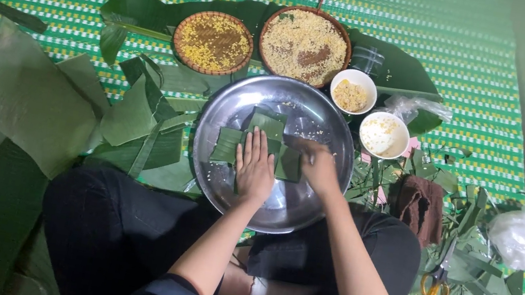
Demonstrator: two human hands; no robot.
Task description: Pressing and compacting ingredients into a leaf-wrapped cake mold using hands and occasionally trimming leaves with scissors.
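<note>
Pressing flat on the crossed green leaves (256,141) in the steel tray (226,109), the left hand (254,167) lies open with fingers spread to pin them down, while the right hand (318,168), its grip unclear, tucks the right-hand fold beside two baskets of grain (303,45).

You're working in soft, even, rather dim light. The steel basin (274,153) throws pale glare off its rim and floor; shadows around it are faint. Detail stays fairly sharp near the basin, while the mat's stripes bow toward the frame edges.
</note>
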